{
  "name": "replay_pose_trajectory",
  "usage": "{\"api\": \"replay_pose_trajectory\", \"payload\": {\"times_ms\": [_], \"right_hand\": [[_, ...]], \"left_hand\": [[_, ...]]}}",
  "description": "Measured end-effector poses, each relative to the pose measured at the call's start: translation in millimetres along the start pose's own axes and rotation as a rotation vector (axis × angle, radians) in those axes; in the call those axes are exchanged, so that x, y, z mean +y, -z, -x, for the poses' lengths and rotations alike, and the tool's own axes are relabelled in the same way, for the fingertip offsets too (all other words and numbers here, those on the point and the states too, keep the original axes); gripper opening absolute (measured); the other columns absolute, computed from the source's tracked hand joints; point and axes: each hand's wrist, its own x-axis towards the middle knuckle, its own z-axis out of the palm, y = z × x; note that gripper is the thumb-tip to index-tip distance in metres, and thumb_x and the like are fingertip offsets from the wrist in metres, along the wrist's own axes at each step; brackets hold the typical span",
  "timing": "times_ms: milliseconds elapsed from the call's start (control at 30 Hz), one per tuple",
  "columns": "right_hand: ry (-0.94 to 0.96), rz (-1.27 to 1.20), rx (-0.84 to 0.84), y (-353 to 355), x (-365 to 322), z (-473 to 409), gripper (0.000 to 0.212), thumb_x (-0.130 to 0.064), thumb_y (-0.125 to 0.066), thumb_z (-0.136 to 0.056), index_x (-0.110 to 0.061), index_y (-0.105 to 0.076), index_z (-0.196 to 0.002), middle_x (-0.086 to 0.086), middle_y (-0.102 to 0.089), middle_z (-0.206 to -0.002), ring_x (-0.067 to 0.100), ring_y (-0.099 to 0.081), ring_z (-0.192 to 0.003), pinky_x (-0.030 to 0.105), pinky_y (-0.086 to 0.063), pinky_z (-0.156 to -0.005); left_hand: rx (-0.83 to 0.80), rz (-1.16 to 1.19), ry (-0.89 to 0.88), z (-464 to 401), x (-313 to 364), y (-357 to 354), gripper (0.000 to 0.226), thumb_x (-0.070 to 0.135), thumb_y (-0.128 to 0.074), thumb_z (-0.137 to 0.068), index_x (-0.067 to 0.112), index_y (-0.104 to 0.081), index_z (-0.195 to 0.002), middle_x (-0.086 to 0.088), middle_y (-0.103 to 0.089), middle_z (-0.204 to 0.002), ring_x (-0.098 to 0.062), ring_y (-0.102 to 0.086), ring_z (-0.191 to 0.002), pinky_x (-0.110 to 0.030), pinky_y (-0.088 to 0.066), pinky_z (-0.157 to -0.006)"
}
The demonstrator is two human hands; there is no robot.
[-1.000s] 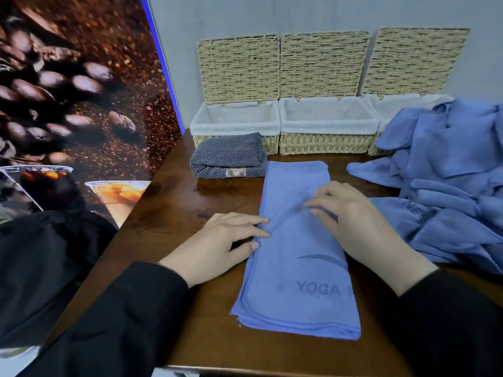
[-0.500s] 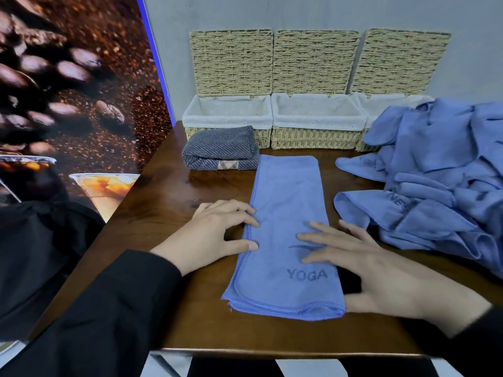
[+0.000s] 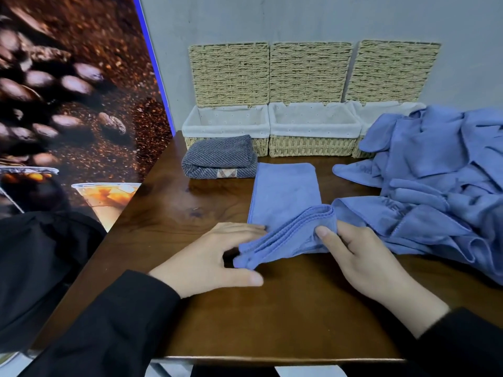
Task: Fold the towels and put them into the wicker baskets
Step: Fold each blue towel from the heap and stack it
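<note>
One long folded blue microfibre towel (image 3: pixel 285 197) half-folded, near end gripped by left hand (image 3: pixel 215 257) and right hand (image 3: pixel 353 254); three white-lined wicker baskets (image 3: pixel 310 145) beyond grip unfilled; crumpled blue towel heap (image 3: pixel 435 180) unfolded.

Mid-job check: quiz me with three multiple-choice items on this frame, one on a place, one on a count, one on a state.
1. Where is the folded grey woven towel?
A. in a basket
B. on the table before the left basket
C. on the blue pile

2. How many lined wicker baskets stand at the wall?
A. two
B. three
C. four

3. The long blue towel's near end is:
A. flat
B. lifted by both hands
C. in a basket

Key: 1 B, it lies on wood. 2 B, three side by side. 3 B, left hand and right hand grip it.
</note>
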Motion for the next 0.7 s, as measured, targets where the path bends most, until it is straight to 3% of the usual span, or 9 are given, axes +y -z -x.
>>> {"api": "replay_pose_trajectory", "payload": {"times_ms": [67, 133, 200, 233, 300, 367, 533, 633, 700], "right_hand": [[-0.008, -0.034, -0.004, 1, -2, -1, 0.038, -0.052, -0.041, -0.096, -0.042, -0.047, -0.060, -0.014, -0.037, -0.050, 0.005, -0.034, -0.048, 0.018, -0.029, -0.048], [-0.003, -0.053, -0.008, 3, -3, -2, 0.036, -0.051, -0.040, -0.097, -0.050, -0.054, -0.064, -0.016, -0.045, -0.051, 0.004, -0.039, -0.048, 0.016, -0.032, -0.050], [0.000, -0.088, -0.016, 7, -3, 0, 0.029, -0.058, -0.040, -0.098, -0.051, -0.063, -0.081, -0.012, -0.061, -0.064, 0.007, -0.056, -0.057, 0.024, -0.047, -0.059], [-0.004, -0.127, -0.031, 8, -5, 1, 0.031, -0.060, -0.040, -0.098, -0.045, -0.067, -0.095, -0.006, -0.070, -0.079, 0.015, -0.067, -0.073, 0.035, -0.055, -0.070], [-0.028, -0.261, -0.070, 13, -7, 5, 0.034, -0.051, -0.045, -0.099, -0.034, -0.070, -0.114, -0.005, -0.075, -0.105, 0.017, -0.071, -0.101, 0.045, -0.057, -0.089], [-0.034, -0.337, -0.096, 18, -9, 6, 0.029, -0.041, -0.048, -0.099, -0.035, -0.072, -0.116, -0.007, -0.075, -0.113, 0.014, -0.071, -0.107, 0.045, -0.056, -0.094], [-0.129, -0.364, 0.001, 23, -6, -15, 0.033, -0.049, -0.058, -0.093, -0.021, -0.072, -0.102, 0.006, -0.076, -0.099, 0.028, -0.073, -0.095, 0.057, -0.058, -0.085], [-0.171, -0.236, 0.048, 24, -5, -52, 0.035, -0.046, -0.062, -0.095, -0.012, -0.066, -0.089, 0.011, -0.072, -0.079, 0.021, -0.067, -0.063, 0.032, -0.050, -0.052], [-0.209, 0.031, 0.010, 24, 5, -81, 0.038, -0.048, -0.062, -0.096, -0.013, -0.060, -0.082, 0.012, -0.062, -0.067, 0.020, -0.054, -0.052, 0.026, -0.038, -0.052]], "left_hand": [[0.048, -0.012, 0.040, -2, 5, -1, 0.038, 0.047, -0.070, -0.085, 0.075, -0.054, -0.104, 0.040, -0.055, -0.122, 0.009, -0.044, -0.123, -0.014, -0.036, -0.099], [0.136, 0.073, 0.089, -2, 9, -1, 0.037, 0.031, -0.068, -0.092, 0.067, -0.062, -0.093, 0.034, -0.063, -0.107, 0.005, -0.055, -0.109, -0.013, -0.041, -0.086], [0.185, 0.289, 0.126, -1, 16, 0, 0.027, 0.023, -0.066, -0.095, 0.049, -0.071, -0.102, 0.026, -0.071, -0.106, 0.003, -0.065, -0.103, -0.011, -0.046, -0.084], [0.191, 0.409, 0.130, 0, 20, 0, 0.023, 0.022, -0.065, -0.094, 0.040, -0.073, -0.105, 0.019, -0.074, -0.108, -0.001, -0.068, -0.103, -0.013, -0.049, -0.084], [0.182, 0.582, 0.142, 3, 29, 0, 0.023, 0.021, -0.063, -0.088, 0.025, -0.074, -0.108, 0.008, -0.076, -0.110, -0.009, -0.071, -0.104, -0.018, -0.052, -0.084], [0.174, 0.640, 0.152, 1, 33, -3, 0.027, 0.021, -0.061, -0.089, 0.017, -0.073, -0.112, 0.003, -0.076, -0.113, -0.014, -0.071, -0.108, -0.021, -0.054, -0.087], [0.266, 0.678, 0.252, -23, 34, 8, 0.024, 0.014, -0.059, -0.098, 0.013, -0.071, -0.119, -0.001, -0.075, -0.117, -0.018, -0.070, -0.111, -0.034, -0.055, -0.096], [0.290, 0.664, 0.322, -50, 26, 20, 0.020, 0.016, -0.061, -0.099, 0.013, -0.073, -0.115, -0.001, -0.077, -0.111, -0.019, -0.072, -0.105, -0.039, -0.054, -0.097], [0.340, 0.558, 0.375, -70, 15, 26, 0.017, 0.026, -0.066, -0.097, 0.016, -0.073, -0.108, 0.001, -0.078, -0.089, -0.016, -0.075, -0.082, -0.036, -0.057, -0.082]]}}
